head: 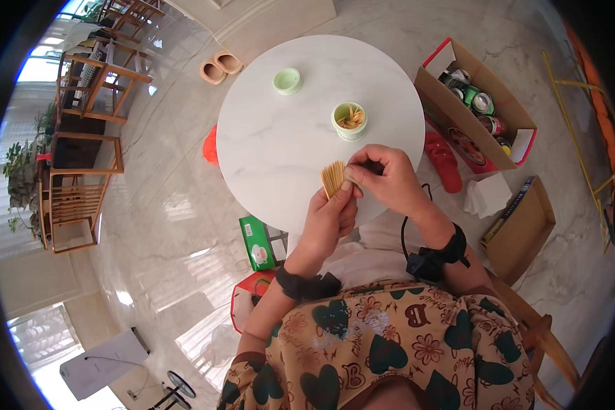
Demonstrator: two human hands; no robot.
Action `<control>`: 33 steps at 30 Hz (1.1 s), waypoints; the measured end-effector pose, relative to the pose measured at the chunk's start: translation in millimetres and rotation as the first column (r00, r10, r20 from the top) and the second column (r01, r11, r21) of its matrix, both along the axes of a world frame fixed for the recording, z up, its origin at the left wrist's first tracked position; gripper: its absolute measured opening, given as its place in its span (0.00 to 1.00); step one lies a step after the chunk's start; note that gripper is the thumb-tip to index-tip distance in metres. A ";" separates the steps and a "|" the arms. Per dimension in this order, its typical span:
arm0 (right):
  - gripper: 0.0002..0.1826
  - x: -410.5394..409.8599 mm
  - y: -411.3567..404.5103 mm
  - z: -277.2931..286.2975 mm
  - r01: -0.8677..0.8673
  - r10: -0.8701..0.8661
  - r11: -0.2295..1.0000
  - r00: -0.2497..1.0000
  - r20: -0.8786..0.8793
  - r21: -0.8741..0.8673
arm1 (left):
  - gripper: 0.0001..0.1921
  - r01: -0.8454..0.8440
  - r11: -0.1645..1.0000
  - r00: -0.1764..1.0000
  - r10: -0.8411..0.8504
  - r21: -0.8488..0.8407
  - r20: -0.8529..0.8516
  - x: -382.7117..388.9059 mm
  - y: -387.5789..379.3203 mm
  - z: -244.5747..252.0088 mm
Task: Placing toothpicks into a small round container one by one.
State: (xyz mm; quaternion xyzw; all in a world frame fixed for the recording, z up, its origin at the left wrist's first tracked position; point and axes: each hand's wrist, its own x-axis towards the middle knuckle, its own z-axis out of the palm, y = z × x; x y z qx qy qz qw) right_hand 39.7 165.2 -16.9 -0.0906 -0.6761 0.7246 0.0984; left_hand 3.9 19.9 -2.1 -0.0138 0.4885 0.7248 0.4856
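My left hand [333, 215] grips a fanned bundle of wooden toothpicks [332, 177] over the near part of the round white table [271, 174]. The thumb and index finger of my right hand [389, 177] pinch at the right edge of that bundle; whether a single toothpick is between them is too small to tell. Just beyond my hands stands a pale green cup [349, 132] with more toothpicks [352, 119] leaning inside. Farther back on the left, a small pale green round piece [287, 82], like a lid or shallow dish, rests on the tabletop.
A long cardboard box [474, 148] with cans and bottles sits on the floor at right, beside a red slipper [443, 161], white paper [488, 195] and a shallow carton [523, 230]. At left are a green box [256, 243], a red bag [211, 146] and beige slippers [221, 66].
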 end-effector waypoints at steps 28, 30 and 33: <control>0.07 -33.7 25.1 15.7 0.556 -0.280 0.590 0.821 -0.497 0.585 | 0.12 -0.035 0.999 0.999 0.034 -0.021 -0.004 0.6 -2.5 0.3; 0.07 -21.9 22.4 13.7 0.532 -0.306 0.623 0.840 -0.448 0.573 | 0.12 -0.036 0.999 0.998 0.034 -0.041 -0.047 -0.8 -1.9 1.1; 0.07 -8.0 12.3 13.0 0.391 -0.261 0.751 0.916 -0.304 0.532 | 0.12 -0.025 0.999 0.999 0.024 -0.022 -0.022 -0.8 0.0 -1.6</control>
